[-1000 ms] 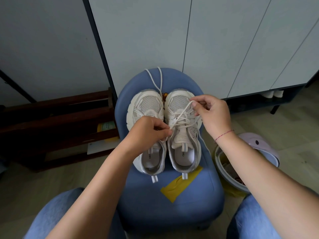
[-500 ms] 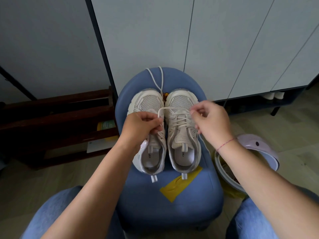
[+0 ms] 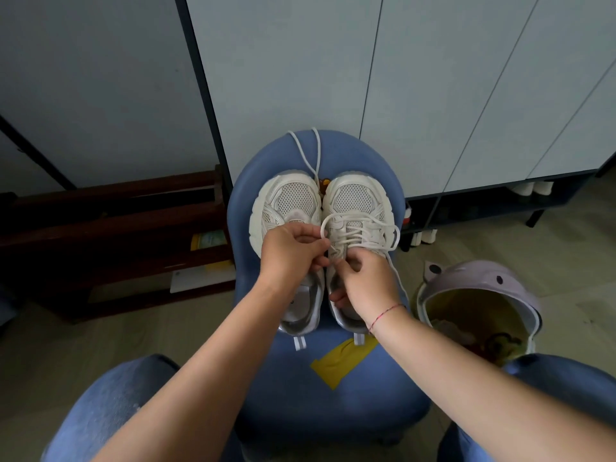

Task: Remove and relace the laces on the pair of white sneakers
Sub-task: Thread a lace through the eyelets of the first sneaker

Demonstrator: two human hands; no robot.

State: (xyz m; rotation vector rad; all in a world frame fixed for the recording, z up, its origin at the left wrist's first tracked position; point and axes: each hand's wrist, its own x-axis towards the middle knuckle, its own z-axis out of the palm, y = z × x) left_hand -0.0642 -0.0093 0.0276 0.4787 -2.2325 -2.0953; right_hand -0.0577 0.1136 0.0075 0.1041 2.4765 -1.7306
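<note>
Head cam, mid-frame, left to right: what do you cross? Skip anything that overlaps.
Dark wooden rack → left sneaker → right sneaker → lilac bin. Stool and hands are left out because they overlap the sneakers.

Two shoes (image 3: 286, 201), with the left hand (image 3: 290, 248) and right hand (image 3: 366, 281) over them, fill the far half of the blue seat (image 3: 333, 411); the near half is bare, with a flat yellow patch (image 3: 343, 361). A loose lace (image 3: 308, 155) lies past the toes, with the cupboard (image 3: 283, 78) close behind. A brown rack (image 3: 116, 228) stands to the left, and a purple bin (image 3: 480, 278) is just beside the seat on the right.
</note>
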